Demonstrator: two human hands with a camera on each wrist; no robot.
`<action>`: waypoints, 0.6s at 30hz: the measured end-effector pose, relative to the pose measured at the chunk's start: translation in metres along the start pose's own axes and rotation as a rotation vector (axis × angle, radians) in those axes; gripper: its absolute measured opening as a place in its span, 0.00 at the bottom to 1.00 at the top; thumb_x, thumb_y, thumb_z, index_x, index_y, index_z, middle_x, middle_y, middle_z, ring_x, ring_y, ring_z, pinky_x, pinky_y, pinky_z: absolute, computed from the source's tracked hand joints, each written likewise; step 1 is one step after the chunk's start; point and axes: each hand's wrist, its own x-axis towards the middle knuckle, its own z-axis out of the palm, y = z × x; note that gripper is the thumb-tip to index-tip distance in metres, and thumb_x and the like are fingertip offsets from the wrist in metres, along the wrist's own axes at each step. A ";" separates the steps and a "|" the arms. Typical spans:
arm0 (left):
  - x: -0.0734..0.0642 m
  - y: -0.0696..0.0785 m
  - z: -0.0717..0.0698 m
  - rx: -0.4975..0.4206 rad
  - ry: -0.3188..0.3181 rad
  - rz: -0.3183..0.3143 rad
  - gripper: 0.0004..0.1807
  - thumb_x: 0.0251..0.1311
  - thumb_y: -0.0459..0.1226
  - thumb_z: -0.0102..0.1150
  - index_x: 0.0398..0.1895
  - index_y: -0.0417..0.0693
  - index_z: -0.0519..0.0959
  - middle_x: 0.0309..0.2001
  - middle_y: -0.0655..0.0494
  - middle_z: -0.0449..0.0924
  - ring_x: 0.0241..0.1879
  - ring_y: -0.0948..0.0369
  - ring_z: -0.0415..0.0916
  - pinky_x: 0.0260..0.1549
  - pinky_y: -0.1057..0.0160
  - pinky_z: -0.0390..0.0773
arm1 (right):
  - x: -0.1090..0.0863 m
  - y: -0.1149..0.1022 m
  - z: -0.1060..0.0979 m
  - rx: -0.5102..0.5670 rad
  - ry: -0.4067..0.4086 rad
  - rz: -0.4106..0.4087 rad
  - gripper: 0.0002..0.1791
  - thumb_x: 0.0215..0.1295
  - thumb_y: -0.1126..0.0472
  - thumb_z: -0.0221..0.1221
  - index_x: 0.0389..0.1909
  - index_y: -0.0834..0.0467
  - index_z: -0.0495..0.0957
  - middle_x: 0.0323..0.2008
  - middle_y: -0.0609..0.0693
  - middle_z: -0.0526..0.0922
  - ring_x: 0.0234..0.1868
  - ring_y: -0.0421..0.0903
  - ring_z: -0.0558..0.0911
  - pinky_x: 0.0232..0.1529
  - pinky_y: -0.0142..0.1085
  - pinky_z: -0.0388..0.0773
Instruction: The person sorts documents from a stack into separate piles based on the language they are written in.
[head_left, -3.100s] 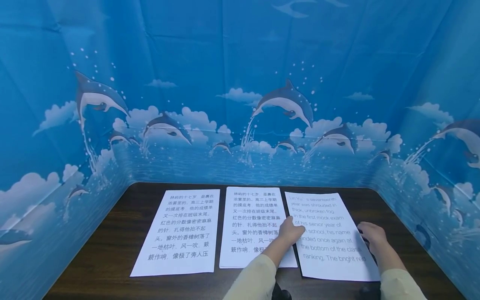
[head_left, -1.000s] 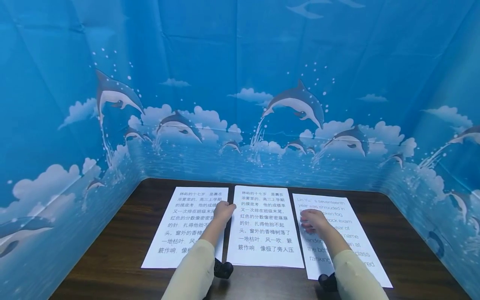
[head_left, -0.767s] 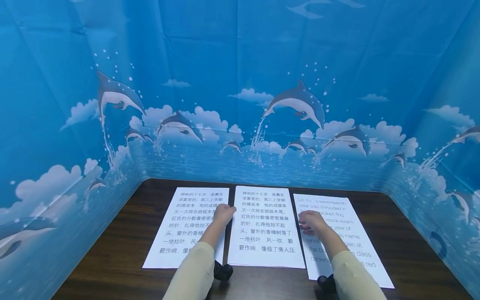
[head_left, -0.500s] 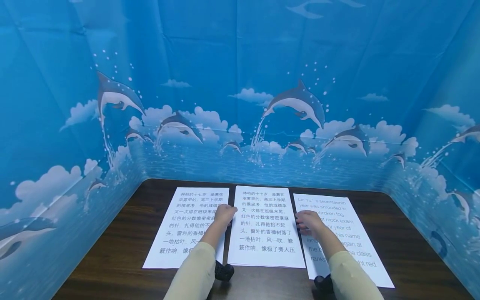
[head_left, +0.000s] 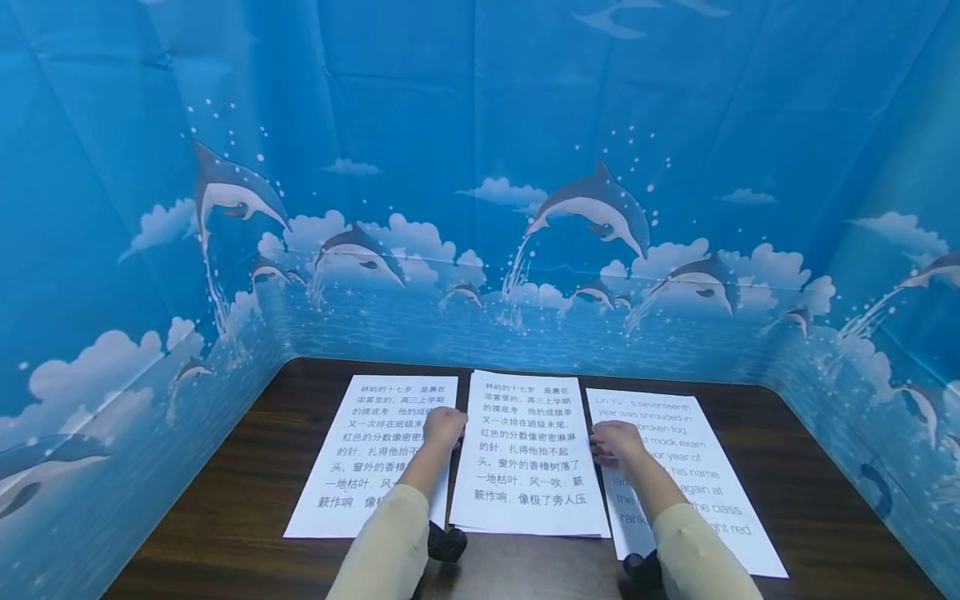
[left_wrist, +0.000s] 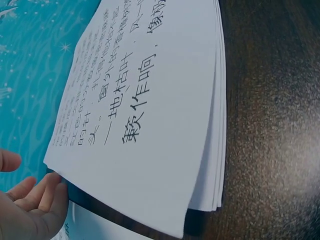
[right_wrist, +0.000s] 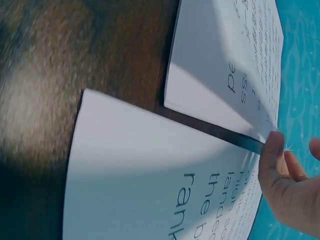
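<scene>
A middle stack of printed paper sheets [head_left: 528,508] lies between my hands. Its top sheet bears Chinese text and sits slightly left of those beneath. In the left wrist view this top sheet [left_wrist: 165,165] has a raised near edge. My left hand [head_left: 445,429] is at the stack's left edge; its fingers are by the paper, thumb apart [left_wrist: 37,210]. My right hand [head_left: 618,442] reaches over the right-hand sheet, fingertips at the stack's right edge, thumb apart [right_wrist: 290,187]. English letters show near that edge in the right wrist view.
A Chinese-text sheet [head_left: 322,521] lies to the left and an English-text sheet [head_left: 742,554] to the right, on a dark wooden table [head_left: 217,500]. A blue dolphin-print curtain [head_left: 420,125] surrounds the table's back and sides.
Both hands came leftward from the right-hand sheet to either side of the middle stack. In the last half second, the stack's top sheet has shifted slightly left, and so has my left hand.
</scene>
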 end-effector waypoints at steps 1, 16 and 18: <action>-0.001 0.000 0.000 -0.026 -0.003 -0.008 0.19 0.48 0.34 0.51 0.44 0.32 0.70 0.28 0.46 0.71 0.29 0.55 0.72 0.26 0.63 0.74 | 0.000 0.001 0.000 0.009 0.000 0.002 0.22 0.58 0.62 0.49 0.51 0.70 0.64 0.43 0.64 0.70 0.42 0.56 0.72 0.37 0.41 0.74; 0.001 -0.015 0.007 -0.023 -0.055 0.007 0.18 0.42 0.27 0.53 0.42 0.34 0.75 0.34 0.46 0.74 0.24 0.58 0.69 0.21 0.67 0.72 | 0.000 0.010 0.011 -0.113 0.043 -0.012 0.14 0.56 0.65 0.49 0.41 0.69 0.72 0.29 0.56 0.74 0.28 0.47 0.74 0.27 0.32 0.72; 0.001 -0.015 0.007 0.007 -0.055 0.025 0.18 0.43 0.28 0.52 0.42 0.34 0.75 0.34 0.46 0.74 0.22 0.60 0.68 0.18 0.68 0.70 | -0.002 0.010 0.012 -0.117 0.047 -0.009 0.13 0.56 0.65 0.49 0.40 0.68 0.72 0.28 0.56 0.75 0.27 0.46 0.74 0.26 0.31 0.71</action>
